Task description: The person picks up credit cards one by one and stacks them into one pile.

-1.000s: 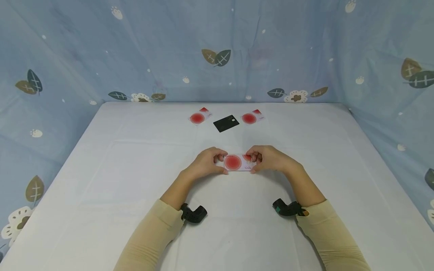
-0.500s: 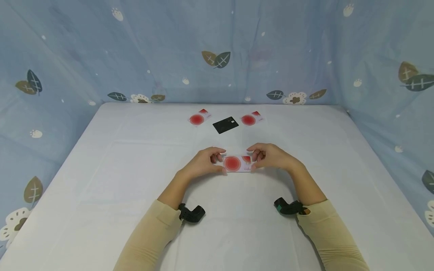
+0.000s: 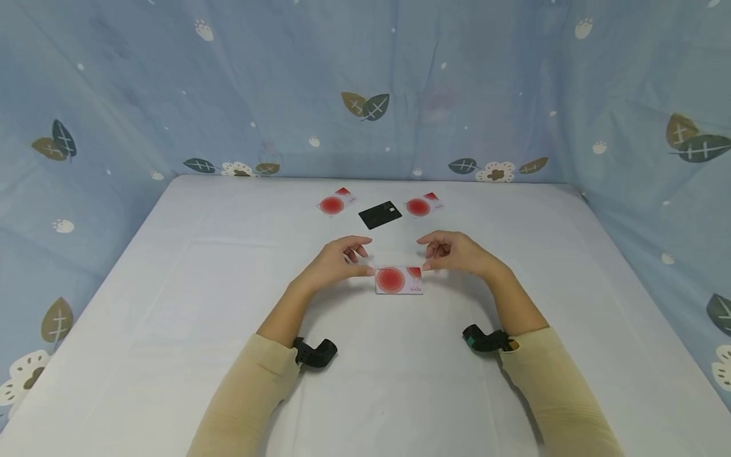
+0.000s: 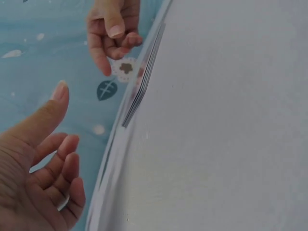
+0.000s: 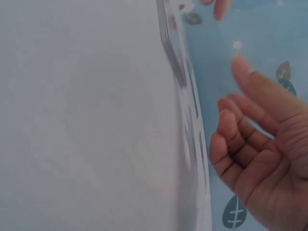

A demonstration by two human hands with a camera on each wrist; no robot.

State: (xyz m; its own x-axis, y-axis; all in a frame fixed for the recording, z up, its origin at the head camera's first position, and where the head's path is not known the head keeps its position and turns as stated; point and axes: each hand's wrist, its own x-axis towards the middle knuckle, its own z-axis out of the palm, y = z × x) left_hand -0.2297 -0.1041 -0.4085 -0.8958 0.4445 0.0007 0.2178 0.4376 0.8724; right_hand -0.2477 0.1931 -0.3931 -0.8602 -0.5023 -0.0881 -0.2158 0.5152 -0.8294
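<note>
A small stack of cards [image 3: 399,280] lies flat on the white table, its top card white with a red circle and a red corner. The left wrist view shows several layered edges in that stack [image 4: 147,74]. My left hand [image 3: 338,261] is raised just off the stack's left end, thumb and fingers apart, holding nothing. Off the right end, my right hand [image 3: 457,255] is likewise raised and holds nothing, its thumb near the top right corner. Both wrist views show a gap between each hand and the cards.
Farther back on the table [image 3: 228,304] lie a black card [image 3: 380,215] with a chip and two red-and-white cards, one on the left [image 3: 335,202] and one on the right [image 3: 424,205]. A blue patterned cloth [image 3: 285,76] hangs behind and at the sides.
Both hands gripped the stack's ends; they have let go, opened and moved up and away from it. The stack stays on the table.
</note>
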